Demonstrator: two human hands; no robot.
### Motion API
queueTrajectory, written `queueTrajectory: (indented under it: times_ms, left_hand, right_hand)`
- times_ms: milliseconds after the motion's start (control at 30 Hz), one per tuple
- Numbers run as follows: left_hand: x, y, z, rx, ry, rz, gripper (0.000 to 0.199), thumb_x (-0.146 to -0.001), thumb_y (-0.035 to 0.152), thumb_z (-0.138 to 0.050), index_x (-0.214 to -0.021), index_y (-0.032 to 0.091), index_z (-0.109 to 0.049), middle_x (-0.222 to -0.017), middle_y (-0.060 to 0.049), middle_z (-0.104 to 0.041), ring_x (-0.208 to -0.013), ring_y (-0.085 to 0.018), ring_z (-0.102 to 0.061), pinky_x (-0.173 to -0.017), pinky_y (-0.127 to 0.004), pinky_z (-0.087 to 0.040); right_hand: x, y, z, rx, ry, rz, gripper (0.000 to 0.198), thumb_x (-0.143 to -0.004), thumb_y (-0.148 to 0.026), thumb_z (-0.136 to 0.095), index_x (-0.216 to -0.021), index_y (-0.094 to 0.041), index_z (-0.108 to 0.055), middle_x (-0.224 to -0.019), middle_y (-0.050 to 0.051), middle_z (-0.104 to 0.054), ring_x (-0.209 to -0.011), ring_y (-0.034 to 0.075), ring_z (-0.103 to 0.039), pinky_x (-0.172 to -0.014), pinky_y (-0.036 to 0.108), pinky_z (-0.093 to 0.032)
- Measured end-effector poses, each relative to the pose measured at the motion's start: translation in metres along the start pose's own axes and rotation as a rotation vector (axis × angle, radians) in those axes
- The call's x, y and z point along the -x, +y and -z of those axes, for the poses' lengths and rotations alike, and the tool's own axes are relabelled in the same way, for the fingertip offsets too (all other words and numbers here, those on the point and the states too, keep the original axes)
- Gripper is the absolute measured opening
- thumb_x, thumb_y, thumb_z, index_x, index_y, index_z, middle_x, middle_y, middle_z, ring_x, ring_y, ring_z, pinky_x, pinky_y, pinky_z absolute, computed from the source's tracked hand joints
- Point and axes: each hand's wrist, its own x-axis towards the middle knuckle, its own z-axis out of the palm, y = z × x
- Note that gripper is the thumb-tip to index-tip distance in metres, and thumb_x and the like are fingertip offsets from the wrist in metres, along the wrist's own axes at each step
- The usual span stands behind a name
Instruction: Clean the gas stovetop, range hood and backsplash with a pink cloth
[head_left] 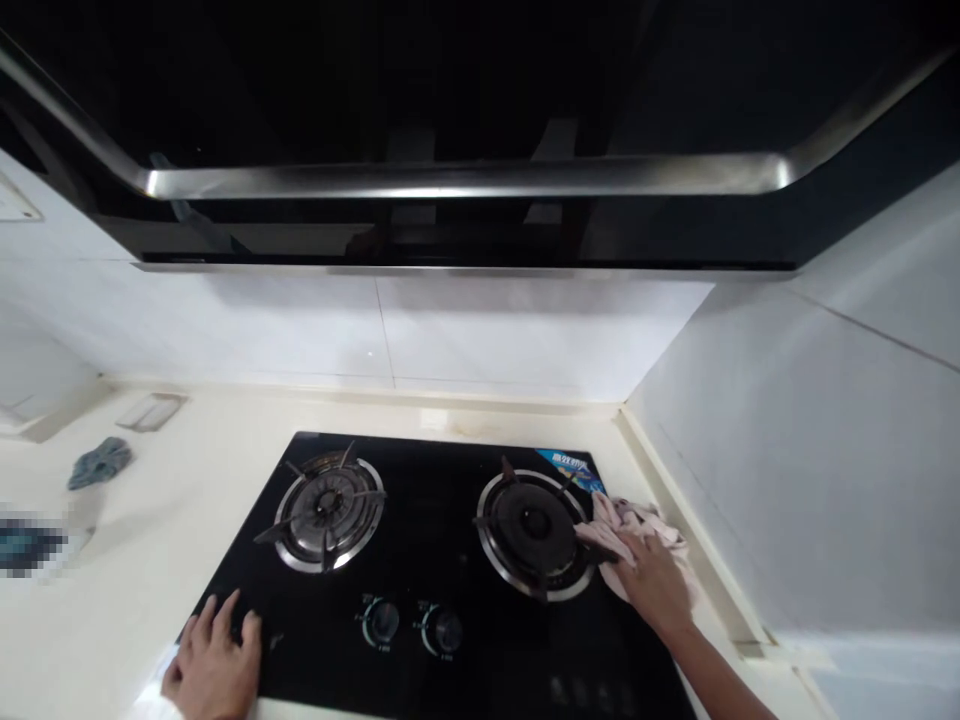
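The stove (430, 525) is set in the pale table (172, 560), below the black hood (480, 100). Two burners are fitted: the left burner (327, 507) and the right burner (534, 520), each ringed by bright metal and carrying dark pan supports. Two knobs, the left knob (385, 621) and the right knob (448, 632), sit side by side near the front edge. A blue label (571, 466) occupies the far right corner.

The pink cloth (616, 512) lies bunched over the stove's right edge, beside the right burner, and extends onto the table. The right hand (658, 585) rests on the cloth from above, fingers pointing toward the burner; whether they are clamped on the fabric cannot be told. The left hand (219, 668) rests at the stove's front left corner — palm down, fingers spread apart, holding nothing.

A crumpled green rag (100, 463) lies on the table well left of the stove — near a shallow dish (151, 411).
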Motion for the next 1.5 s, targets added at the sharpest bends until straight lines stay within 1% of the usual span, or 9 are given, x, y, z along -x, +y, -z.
queueTrajectory:
  times_ms: [333, 600, 700, 833, 900, 1033, 1100, 1333, 1500]
  left_hand:
    - [0.008, 0.012, 0.011, 0.036, -0.02, -0.018, 0.054, -0.097, 0.047, -0.03, -0.135, 0.018, -0.055, -0.152, -0.016, -0.044, -0.145, -0.032, -0.03, -0.113, -0.056, -0.025]
    - [0.016, -0.002, 0.008, 0.143, -0.025, -0.16, 0.048, -0.098, 0.039, -0.038, -0.136, 0.014, -0.053, -0.153, -0.021, -0.039, -0.145, -0.036, -0.029, -0.113, -0.06, -0.023]
    - [0.036, -0.014, 0.018, 0.299, -0.033, -0.449, 0.05, -0.097, 0.036, -0.044, -0.141, 0.012, -0.047, -0.156, -0.024, -0.031, -0.147, -0.038, -0.025, -0.114, -0.058, -0.025]
    - [0.068, -0.024, 0.037, 0.521, -0.211, -1.175, 0.063, -0.096, 0.039, -0.052, -0.152, 0.026, -0.029, -0.161, -0.014, -0.026, -0.151, -0.034, -0.019, -0.118, -0.054, -0.026]
    - [0.07, -0.026, 0.04, 0.585, -0.322, -1.388, 0.078, -0.092, 0.052, -0.059, -0.156, 0.029, -0.019, -0.161, -0.014, -0.028, -0.15, -0.034, -0.022, -0.117, -0.055, -0.029]
    - [0.043, -0.038, 0.034, 0.576, -0.401, -1.242, 0.119, -0.072, 0.071, -0.071, -0.159, 0.023, -0.005, -0.158, -0.023, -0.029, -0.144, -0.038, -0.034, -0.112, -0.054, -0.036]
    - [0.032, -0.05, 0.031, 0.452, -0.365, -1.14, 0.12, -0.073, 0.068, -0.073, -0.159, 0.02, -0.004, -0.157, -0.023, -0.033, -0.142, -0.037, -0.036, -0.111, -0.052, -0.035]
    - [0.066, -0.078, 0.021, 0.072, -0.079, -1.093, 0.085, -0.076, 0.055, -0.073, -0.15, 0.03, -0.04, -0.153, -0.013, -0.045, -0.14, -0.042, -0.033, -0.109, -0.058, -0.022]
    - [0.041, -0.036, 0.023, 0.146, -0.204, -1.001, 0.042, -0.086, 0.041, -0.066, -0.126, 0.03, -0.064, -0.132, -0.009, -0.061, -0.116, -0.031, -0.054, -0.093, -0.046, -0.04]
  right_hand:
    - [0.119, -0.043, 0.003, 0.134, 0.122, -0.318, 0.05, -0.092, -0.049, -0.038, -0.12, -0.017, -0.064, -0.108, 0.02, -0.059, -0.106, 0.037, -0.054, -0.083, 0.048, -0.046]
    - [0.201, -0.206, -0.008, 0.085, -0.103, -0.087, 0.043, -0.092, -0.047, -0.041, -0.12, -0.023, -0.063, -0.111, 0.017, -0.06, -0.104, 0.035, -0.054, -0.082, 0.044, -0.044]
    - [0.224, -0.283, -0.015, 0.019, -0.164, -0.003, 0.038, -0.092, -0.047, -0.043, -0.113, -0.024, -0.064, -0.109, 0.015, -0.061, -0.099, 0.033, -0.057, -0.081, 0.043, -0.045]
    - [0.234, -0.369, -0.029, -0.2, -0.184, 0.164, 0.028, -0.089, -0.039, -0.052, -0.11, -0.024, -0.064, -0.11, 0.012, -0.065, -0.1, 0.03, -0.058, -0.087, 0.044, -0.045]
    - [0.227, -0.404, -0.034, -0.387, -0.217, 0.336, 0.028, -0.086, -0.033, -0.057, -0.113, -0.026, -0.063, -0.112, 0.01, -0.067, -0.104, 0.03, -0.058, -0.09, 0.045, -0.045]
    - [0.205, -0.451, -0.031, -0.632, -0.298, 0.591, 0.025, -0.09, -0.024, -0.05, -0.113, -0.023, -0.06, -0.109, 0.006, -0.068, -0.098, 0.021, -0.061, -0.088, 0.036, -0.049]
    - [0.204, -0.458, -0.028, -0.645, -0.258, 0.667, 0.027, -0.091, -0.02, -0.047, -0.115, -0.021, -0.059, -0.111, 0.006, -0.066, -0.101, 0.019, -0.06, -0.094, 0.036, -0.047]
    - [0.235, -0.425, -0.07, -0.253, 0.135, 0.734, 0.04, -0.093, -0.02, -0.052, -0.133, -0.024, -0.054, -0.141, 0.005, -0.054, -0.133, 0.024, -0.043, -0.111, 0.042, -0.032]
    - [0.19, -0.437, -0.084, -0.258, 0.025, 0.65, 0.016, -0.09, -0.016, -0.053, -0.098, -0.021, -0.065, -0.104, 0.007, -0.066, -0.099, 0.023, -0.058, -0.094, 0.04, -0.043]
